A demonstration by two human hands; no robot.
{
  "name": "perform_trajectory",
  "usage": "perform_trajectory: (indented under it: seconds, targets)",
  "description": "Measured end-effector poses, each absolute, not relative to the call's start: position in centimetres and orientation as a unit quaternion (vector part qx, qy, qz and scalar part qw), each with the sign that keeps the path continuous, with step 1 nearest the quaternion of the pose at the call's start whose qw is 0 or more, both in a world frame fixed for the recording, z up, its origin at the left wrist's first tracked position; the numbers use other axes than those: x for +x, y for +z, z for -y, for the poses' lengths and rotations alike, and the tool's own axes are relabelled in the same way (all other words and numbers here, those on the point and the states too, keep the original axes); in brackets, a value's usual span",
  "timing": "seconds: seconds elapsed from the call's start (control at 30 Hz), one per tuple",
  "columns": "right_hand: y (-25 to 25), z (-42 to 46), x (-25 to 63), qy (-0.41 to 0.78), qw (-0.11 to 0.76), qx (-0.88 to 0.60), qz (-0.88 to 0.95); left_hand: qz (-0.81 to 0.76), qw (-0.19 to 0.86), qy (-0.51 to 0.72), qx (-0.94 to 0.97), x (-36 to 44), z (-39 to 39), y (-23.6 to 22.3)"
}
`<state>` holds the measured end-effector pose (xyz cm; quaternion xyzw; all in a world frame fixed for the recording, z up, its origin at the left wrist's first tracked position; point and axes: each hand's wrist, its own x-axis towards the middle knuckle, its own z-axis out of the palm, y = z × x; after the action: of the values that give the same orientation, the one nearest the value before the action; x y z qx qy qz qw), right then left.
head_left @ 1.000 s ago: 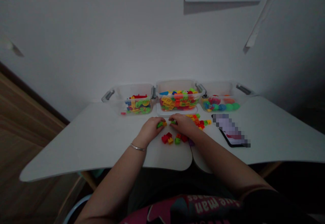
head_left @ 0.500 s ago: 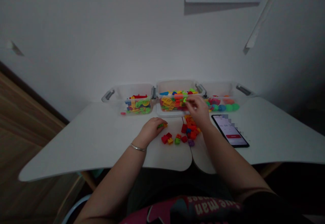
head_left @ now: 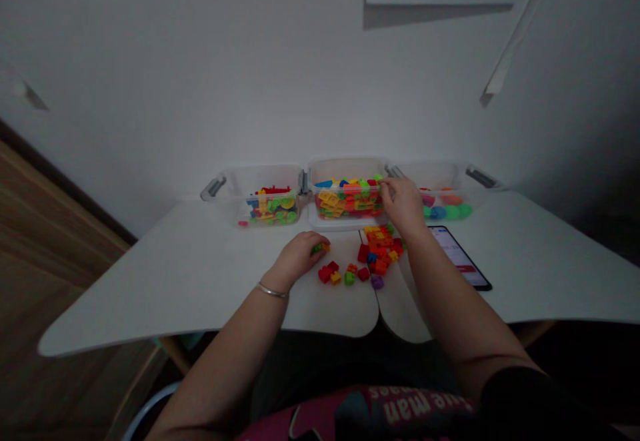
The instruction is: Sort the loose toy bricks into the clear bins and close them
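Observation:
My left hand rests low over the white table, closed around small green and yellow toy building bricks. My right hand is at the right end of the middle clear plastic box, its fingertips pinched together at the rim; what they hold, if anything, is too small to make out. Multicoloured bricks fill that box. Between my forearms lies a loose heap of orange, red, blue and yellow bricks. Nearer me are red bricks, a green brick and a purple brick.
To the left stands a clear box of mixed toy pieces; another, with round green and blue pieces, stands to the right. A lit phone lies partly behind my right forearm. The white table meets the wall behind the boxes.
My right hand has moved right, from the front of the middle box to its right end. The green piece seen at its fingertips no longer shows clearly. My left hand has stayed put.

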<state>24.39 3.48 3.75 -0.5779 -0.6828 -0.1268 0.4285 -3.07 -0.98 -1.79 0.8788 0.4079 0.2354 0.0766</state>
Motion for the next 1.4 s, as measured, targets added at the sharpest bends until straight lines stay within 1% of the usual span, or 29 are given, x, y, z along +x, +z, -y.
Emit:
perform_trajectory:
  seconds: [0.23, 0.7, 0.97, 1.13, 1.23, 1.3, 1.4]
  targets:
    - [3.0, -2.5, 23.0, -0.167, 0.396, -0.576, 0.695, -0.411, 0.072, 0.225, 0.881, -2.8, 1.0, -2.0]
    - [1.7, -3.0, 23.5, -0.155, 0.378, -0.571, 0.712, -0.415, 0.068, 0.212, 0.882, -2.6, 1.1, -1.7]
    - [1.5, -3.0, 23.4, -0.151, 0.381, -0.574, 0.709, -0.423, 0.067, 0.218, 0.877, -2.6, 1.0, -1.9]
    - [1.3, -2.0, 22.6, -0.167, 0.415, -0.555, 0.702, -0.446, 0.080, 0.235, 0.860, -2.6, 0.9, -1.9]
    - [1.1, -0.9, 21.4, -0.175, 0.445, -0.497, 0.724, -0.467, 0.086, 0.251, 0.843, -2.5, 1.0, -1.7]
    - [0.9, -0.3, 20.6, -0.160, 0.456, -0.450, 0.751, -0.476, 0.092, 0.269, 0.832, -2.4, 1.1, -1.5]
    - [0.3, 0.0, 19.4, -0.092, 0.468, -0.400, 0.783, -0.481, 0.109, 0.300, 0.817, -2.3, 1.3, -1.4]
